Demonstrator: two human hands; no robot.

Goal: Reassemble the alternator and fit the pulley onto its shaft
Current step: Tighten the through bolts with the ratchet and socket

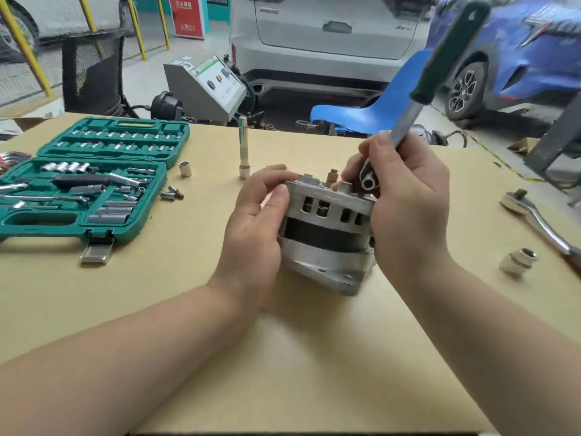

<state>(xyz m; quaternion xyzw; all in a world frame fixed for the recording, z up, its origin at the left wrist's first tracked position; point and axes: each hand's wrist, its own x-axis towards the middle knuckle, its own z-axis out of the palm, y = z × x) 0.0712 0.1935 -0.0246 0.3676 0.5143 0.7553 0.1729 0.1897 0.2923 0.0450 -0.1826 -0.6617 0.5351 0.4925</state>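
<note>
Steadying the silver, black-banded alternator [327,234] on the tan counter [283,357], the left hand [254,234] grips its casing; the right hand [405,209] clasps a green-handled driver [440,70], probably seating a rear screw.

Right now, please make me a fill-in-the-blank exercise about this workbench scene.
1. The right hand holds a nut driver with a ____ handle.
2. The left hand steadies the ____.
3. The ratchet lies to the ____ of the alternator.
4. The socket case stands ____.

Missing words: green; alternator; right; open
</note>
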